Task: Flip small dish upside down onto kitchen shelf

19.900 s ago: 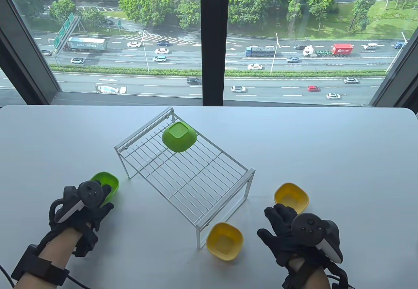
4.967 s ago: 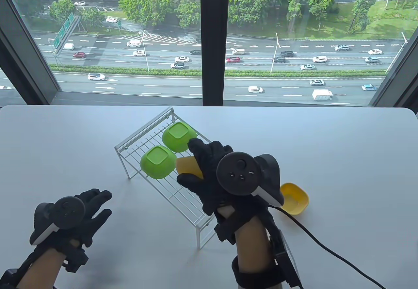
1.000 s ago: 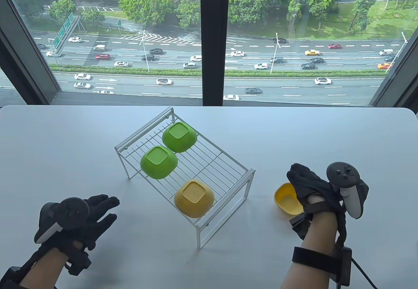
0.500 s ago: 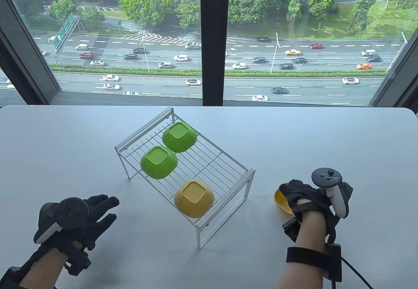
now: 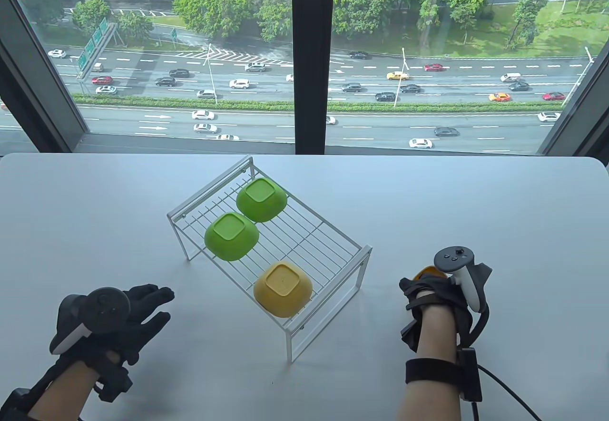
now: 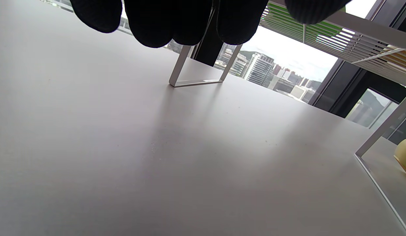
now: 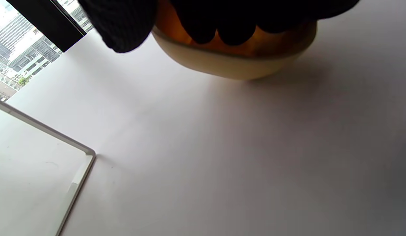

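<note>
A white wire kitchen shelf [image 5: 209, 185] stands mid-table. Two green dishes [image 5: 231, 236] [image 5: 261, 199] and one yellow dish [image 5: 283, 288] lie upside down on it. A second yellow dish [image 5: 423, 274] sits right of the shelf, mostly hidden under my right hand [image 5: 418, 284]. In the right wrist view my right hand [image 7: 170, 32] grips this dish [image 7: 232, 67] at its rim, fingers [image 7: 229, 29] inside and thumb outside, with the dish low over the table. My left hand [image 5: 152, 302] rests open on the table left of the shelf, holding nothing.
The white table [image 5: 476, 202] ends at a window along its far edge. In the left wrist view the shelf's foot [image 6: 196, 82] stands just beyond my left fingers [image 6: 176, 23]. The shelf's near foot [image 7: 75, 183] lies left of my right hand.
My right hand has come down over the yellow dish on the table and closed on its rim, covering most of it. The left hand and the shelf's dishes have not moved.
</note>
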The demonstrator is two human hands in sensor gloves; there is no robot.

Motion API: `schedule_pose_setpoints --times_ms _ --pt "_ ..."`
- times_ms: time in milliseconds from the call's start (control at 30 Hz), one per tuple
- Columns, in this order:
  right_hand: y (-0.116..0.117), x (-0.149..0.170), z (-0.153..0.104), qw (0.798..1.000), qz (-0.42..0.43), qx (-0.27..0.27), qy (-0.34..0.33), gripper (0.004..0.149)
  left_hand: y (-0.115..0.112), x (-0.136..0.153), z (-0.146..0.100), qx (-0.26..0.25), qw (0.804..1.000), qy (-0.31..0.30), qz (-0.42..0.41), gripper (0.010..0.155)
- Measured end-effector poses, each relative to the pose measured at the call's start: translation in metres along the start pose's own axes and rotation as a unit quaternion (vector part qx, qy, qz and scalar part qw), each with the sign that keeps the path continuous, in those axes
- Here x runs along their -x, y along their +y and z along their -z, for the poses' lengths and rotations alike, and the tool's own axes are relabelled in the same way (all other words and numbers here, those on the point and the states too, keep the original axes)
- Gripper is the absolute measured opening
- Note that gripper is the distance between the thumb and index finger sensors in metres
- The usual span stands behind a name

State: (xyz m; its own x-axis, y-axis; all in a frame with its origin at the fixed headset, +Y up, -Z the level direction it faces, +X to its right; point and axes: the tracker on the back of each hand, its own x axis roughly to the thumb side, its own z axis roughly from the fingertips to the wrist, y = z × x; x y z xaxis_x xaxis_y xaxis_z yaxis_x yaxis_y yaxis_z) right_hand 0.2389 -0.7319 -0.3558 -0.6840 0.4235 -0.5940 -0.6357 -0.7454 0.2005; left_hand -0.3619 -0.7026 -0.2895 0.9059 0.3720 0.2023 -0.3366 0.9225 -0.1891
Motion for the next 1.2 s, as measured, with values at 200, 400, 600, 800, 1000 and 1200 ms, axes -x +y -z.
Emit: schedule_pose_setpoints --times_ms 200,400,600,800,1000,1200 --pt "0.005 0.000 0.004 1.000 -0.009 0.001 0.006 0.073 -0.001 0.000 0.000 0.003 1.000 0.001 -0.001 0.066" --pt "0.017 0.001 0.013 0.999 -0.027 -0.037 0.004 0.078 -0.001 0.000 0.000 0.005 1.000 0.001 -0.001 0.065" --pt "0.022 -0.003 0.015 0.998 -0.070 -0.002 0.010 0.080 -0.001 0.000 0.000 0.007 1.000 0.001 -0.009 0.066" --pt "0.021 -0.006 0.014 0.994 -0.078 0.070 -0.014 0.064 -0.002 0.000 0.000 0.009 1.000 0.002 -0.006 0.066" --pt "0.008 -0.015 0.006 0.990 -0.059 0.122 -0.038 0.045 -0.001 0.000 0.000 0.008 1.000 0.003 -0.007 0.066" --pt "-0.003 -0.020 -0.004 0.987 -0.028 0.147 -0.056 0.043 -0.001 0.000 0.000 0.009 1.000 0.003 -0.008 0.066"
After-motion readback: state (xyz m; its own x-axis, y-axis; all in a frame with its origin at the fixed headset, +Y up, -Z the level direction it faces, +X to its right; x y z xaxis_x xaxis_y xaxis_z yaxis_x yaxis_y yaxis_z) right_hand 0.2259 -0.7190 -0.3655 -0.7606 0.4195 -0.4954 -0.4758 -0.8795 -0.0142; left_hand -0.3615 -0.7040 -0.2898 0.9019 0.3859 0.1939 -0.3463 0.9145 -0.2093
